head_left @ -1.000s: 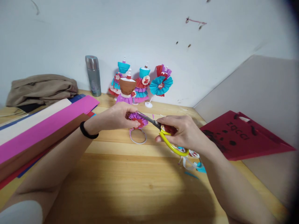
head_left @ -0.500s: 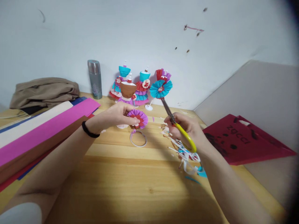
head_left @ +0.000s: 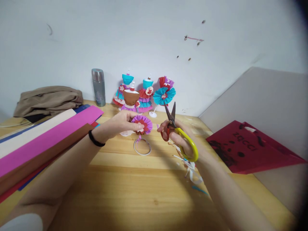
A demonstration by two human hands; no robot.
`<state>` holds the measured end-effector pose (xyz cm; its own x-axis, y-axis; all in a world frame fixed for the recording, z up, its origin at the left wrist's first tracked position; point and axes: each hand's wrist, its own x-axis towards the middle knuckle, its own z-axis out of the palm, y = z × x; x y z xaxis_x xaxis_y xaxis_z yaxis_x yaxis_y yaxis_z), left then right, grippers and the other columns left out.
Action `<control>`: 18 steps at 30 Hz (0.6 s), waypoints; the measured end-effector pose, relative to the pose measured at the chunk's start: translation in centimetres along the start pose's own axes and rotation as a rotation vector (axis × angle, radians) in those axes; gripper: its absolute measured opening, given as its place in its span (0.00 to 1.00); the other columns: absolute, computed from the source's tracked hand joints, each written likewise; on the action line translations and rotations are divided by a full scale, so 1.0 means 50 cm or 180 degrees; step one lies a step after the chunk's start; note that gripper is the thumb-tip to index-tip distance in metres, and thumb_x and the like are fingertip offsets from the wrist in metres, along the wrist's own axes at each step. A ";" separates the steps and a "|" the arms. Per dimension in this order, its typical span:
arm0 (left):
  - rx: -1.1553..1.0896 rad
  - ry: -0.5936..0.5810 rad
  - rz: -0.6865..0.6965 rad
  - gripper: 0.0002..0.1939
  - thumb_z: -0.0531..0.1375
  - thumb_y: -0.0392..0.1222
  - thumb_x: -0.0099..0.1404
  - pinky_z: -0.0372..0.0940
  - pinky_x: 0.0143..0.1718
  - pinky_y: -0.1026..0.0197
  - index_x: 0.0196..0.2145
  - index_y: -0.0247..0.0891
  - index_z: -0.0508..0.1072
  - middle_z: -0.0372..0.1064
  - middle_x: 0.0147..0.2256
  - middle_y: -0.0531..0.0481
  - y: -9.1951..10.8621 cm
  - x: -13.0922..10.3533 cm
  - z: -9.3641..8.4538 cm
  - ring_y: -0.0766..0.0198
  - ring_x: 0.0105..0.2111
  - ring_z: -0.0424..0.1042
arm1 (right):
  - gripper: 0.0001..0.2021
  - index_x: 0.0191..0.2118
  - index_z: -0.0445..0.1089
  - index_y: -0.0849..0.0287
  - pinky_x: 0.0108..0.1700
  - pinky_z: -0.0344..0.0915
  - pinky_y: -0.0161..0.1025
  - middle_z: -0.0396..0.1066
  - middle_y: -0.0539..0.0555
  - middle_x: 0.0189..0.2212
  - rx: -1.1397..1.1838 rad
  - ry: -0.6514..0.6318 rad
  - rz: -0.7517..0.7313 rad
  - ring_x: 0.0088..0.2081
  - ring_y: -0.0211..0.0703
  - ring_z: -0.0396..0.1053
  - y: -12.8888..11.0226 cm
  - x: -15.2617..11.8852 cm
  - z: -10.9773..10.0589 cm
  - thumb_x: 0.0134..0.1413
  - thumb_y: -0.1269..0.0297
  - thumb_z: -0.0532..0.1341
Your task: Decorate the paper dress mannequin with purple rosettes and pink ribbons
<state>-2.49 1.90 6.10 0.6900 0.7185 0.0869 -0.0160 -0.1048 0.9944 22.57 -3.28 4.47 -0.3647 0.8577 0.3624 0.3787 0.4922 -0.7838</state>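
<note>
1 purple rosette (head_left: 147,124) is pinched by the left hand (head_left: 122,123) above the worktop (head_left: 108,189), toward its back edge; the right hand (head_left: 178,138) grips scissors (head_left: 171,123), blades (head_left: 173,111) apart. If these swing left, I fear cut pleats (head_left: 150,121).

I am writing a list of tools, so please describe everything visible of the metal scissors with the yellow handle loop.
The metal scissors with the yellow handle loop have two dark, pointed blades, spread in a V from a pivot. The yellow loop looks like smooth plastic; the other, partly hidden among the fingers, looks reddish. The person's right grip holds them by the loops above the light wooden table, blade tips upward in view.
</note>
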 end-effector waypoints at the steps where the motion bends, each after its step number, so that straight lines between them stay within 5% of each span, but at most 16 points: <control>1: 0.0082 0.0055 -0.0026 0.07 0.66 0.37 0.58 0.66 0.34 0.67 0.35 0.32 0.79 0.77 0.33 0.46 0.003 0.001 0.004 0.68 0.31 0.73 | 0.25 0.42 0.64 0.56 0.31 0.62 0.40 0.68 0.54 0.34 0.0110 0.0069 0.0025 0.30 0.41 0.64 -0.003 0.003 0.006 0.53 0.38 0.59; 10: 0.0709 0.0046 0.0288 0.07 0.63 0.37 0.59 0.63 0.29 0.69 0.36 0.33 0.78 0.75 0.29 0.51 -0.011 0.007 0.015 0.71 0.27 0.69 | 0.22 0.38 0.62 0.54 0.35 0.63 0.41 0.64 0.51 0.34 0.0257 0.0479 0.0051 0.33 0.43 0.63 -0.047 0.047 0.071 0.44 0.49 0.70; 18: 0.1763 0.0213 0.0303 0.09 0.62 0.42 0.57 0.55 0.24 0.67 0.30 0.32 0.76 0.67 0.24 0.53 -0.004 -0.001 0.016 0.70 0.24 0.62 | 0.17 0.38 0.65 0.55 0.34 0.57 0.41 0.64 0.50 0.32 -0.0204 0.0065 -0.0094 0.32 0.42 0.60 -0.033 0.046 0.029 0.48 0.52 0.68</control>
<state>-1.93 1.32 5.85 0.6566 0.7283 0.1963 0.3186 -0.5036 0.8030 19.88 -2.32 5.88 -0.3595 0.8452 0.3955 0.4219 0.5253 -0.7390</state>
